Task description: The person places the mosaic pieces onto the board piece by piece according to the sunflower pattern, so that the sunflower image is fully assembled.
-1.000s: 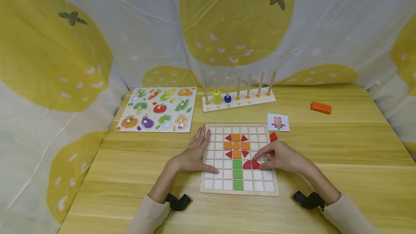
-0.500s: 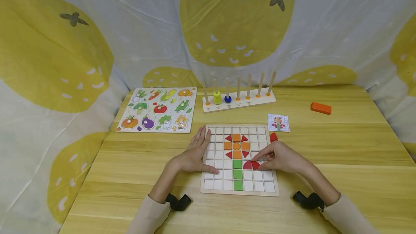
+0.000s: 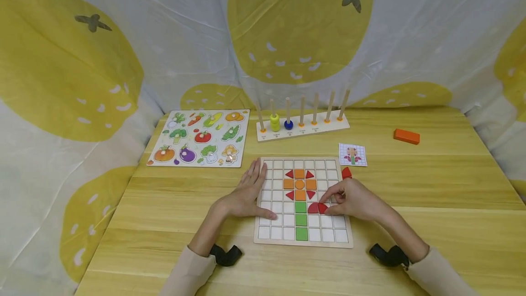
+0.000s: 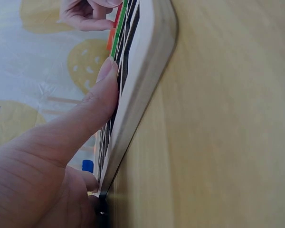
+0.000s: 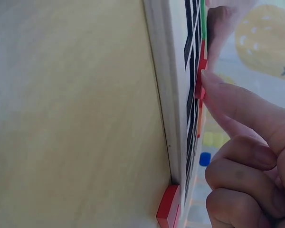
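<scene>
The left hand [image 3: 245,195] lies flat with straight fingers on the white wooden grid board [image 3: 302,240] at 9 o'clock. The right hand [image 3: 354,200] has its fingers pinching the small red triangle piece [image 3: 322,207]; best to push it gently flat into its square.

Smooth wooden grid board [image 3: 302,243]; matt table [image 3: 431,186]

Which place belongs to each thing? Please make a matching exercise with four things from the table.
Things:
1. orange block
2. vegetable puzzle
3. pattern card
4. left hand

Places:
A. on the left edge of the grid board
B. far left of the table
C. alone at the far right
D. just behind the grid board's right corner

Pairs: 1-C, 2-B, 3-D, 4-A
</scene>
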A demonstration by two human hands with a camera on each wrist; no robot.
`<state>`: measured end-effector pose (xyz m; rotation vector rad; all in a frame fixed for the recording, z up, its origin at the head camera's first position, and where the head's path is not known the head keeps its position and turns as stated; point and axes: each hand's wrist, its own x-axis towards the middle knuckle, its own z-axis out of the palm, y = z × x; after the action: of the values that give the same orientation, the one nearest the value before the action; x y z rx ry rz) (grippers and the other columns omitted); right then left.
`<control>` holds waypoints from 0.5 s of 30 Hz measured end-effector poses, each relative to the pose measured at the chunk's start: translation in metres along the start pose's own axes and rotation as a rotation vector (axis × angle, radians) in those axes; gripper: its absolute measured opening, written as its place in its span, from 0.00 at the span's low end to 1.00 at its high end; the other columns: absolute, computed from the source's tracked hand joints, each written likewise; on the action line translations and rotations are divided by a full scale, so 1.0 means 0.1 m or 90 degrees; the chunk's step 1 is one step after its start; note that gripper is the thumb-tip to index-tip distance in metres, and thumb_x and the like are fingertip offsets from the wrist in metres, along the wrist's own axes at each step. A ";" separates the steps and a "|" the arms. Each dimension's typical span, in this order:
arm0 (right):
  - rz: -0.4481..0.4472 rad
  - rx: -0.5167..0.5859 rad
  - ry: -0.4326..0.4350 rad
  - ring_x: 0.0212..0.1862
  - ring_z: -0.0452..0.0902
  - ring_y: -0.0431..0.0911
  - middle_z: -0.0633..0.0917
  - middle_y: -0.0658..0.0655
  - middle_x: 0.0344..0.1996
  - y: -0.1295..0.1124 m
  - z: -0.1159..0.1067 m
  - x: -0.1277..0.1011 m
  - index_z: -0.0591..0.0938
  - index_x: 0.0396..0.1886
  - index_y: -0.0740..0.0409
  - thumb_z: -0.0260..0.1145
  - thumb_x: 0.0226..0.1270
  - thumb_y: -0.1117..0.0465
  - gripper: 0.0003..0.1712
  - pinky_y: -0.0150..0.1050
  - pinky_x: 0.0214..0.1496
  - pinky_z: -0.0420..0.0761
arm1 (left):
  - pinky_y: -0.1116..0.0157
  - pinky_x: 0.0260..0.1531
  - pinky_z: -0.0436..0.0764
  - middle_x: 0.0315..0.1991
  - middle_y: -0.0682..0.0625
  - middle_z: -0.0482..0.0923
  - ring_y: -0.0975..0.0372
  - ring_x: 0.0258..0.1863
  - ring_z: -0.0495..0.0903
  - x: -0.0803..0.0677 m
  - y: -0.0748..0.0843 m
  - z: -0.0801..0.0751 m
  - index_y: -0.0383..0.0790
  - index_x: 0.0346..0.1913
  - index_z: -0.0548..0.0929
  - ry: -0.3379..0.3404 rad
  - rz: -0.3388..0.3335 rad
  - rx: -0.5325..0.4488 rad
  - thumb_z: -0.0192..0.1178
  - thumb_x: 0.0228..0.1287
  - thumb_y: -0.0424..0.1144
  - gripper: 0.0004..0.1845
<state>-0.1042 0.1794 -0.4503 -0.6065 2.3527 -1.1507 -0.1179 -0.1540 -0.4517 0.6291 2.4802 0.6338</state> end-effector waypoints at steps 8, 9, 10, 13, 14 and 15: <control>-0.006 -0.005 0.005 0.20 0.53 0.33 0.60 0.43 0.13 -0.04 0.00 -0.02 0.92 0.42 0.54 0.81 0.57 0.61 0.12 0.28 0.24 0.57 | 0.48 0.84 0.31 0.82 0.41 0.13 0.49 0.83 0.17 0.00 0.01 0.00 0.35 0.83 0.30 0.000 0.000 0.000 0.76 0.54 0.63 0.75; -0.006 0.000 0.003 0.20 0.53 0.33 0.60 0.43 0.13 -0.04 0.00 -0.02 0.92 0.43 0.54 0.81 0.57 0.60 0.13 0.28 0.24 0.56 | 0.48 0.84 0.31 0.82 0.41 0.13 0.49 0.83 0.17 0.00 0.01 0.00 0.35 0.83 0.30 0.000 0.000 0.000 0.76 0.54 0.63 0.75; -0.005 0.004 0.002 0.20 0.52 0.33 0.59 0.43 0.13 -0.05 0.00 -0.02 0.93 0.43 0.54 0.81 0.57 0.60 0.13 0.28 0.24 0.56 | 0.48 0.84 0.32 0.82 0.41 0.13 0.49 0.83 0.17 0.00 0.01 0.00 0.35 0.83 0.30 0.001 0.000 0.000 0.76 0.54 0.63 0.75; -0.006 0.005 0.003 0.19 0.51 0.33 0.59 0.42 0.13 -0.05 0.00 -0.01 0.93 0.43 0.54 0.81 0.58 0.60 0.12 0.28 0.24 0.56 | 0.48 0.84 0.32 0.82 0.41 0.13 0.49 0.83 0.17 0.00 0.00 0.00 0.35 0.83 0.30 0.001 -0.002 0.000 0.76 0.53 0.63 0.75; -0.004 0.005 0.005 0.19 0.51 0.33 0.59 0.43 0.13 -0.05 0.01 -0.01 0.93 0.43 0.53 0.81 0.58 0.60 0.12 0.28 0.24 0.56 | 0.47 0.84 0.32 0.82 0.41 0.13 0.49 0.83 0.17 0.00 0.00 0.01 0.35 0.83 0.30 0.002 -0.003 0.000 0.76 0.53 0.64 0.75; -0.003 0.003 0.007 0.19 0.51 0.33 0.59 0.43 0.13 -0.05 0.01 -0.01 0.93 0.43 0.53 0.81 0.58 0.60 0.12 0.28 0.24 0.56 | 0.48 0.84 0.32 0.82 0.41 0.13 0.49 0.83 0.17 0.00 0.00 0.01 0.36 0.83 0.30 0.002 -0.005 0.001 0.76 0.53 0.64 0.75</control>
<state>-0.1020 0.1765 -0.4467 -0.6068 2.3583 -1.1639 -0.1176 -0.1543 -0.4524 0.6194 2.4847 0.6305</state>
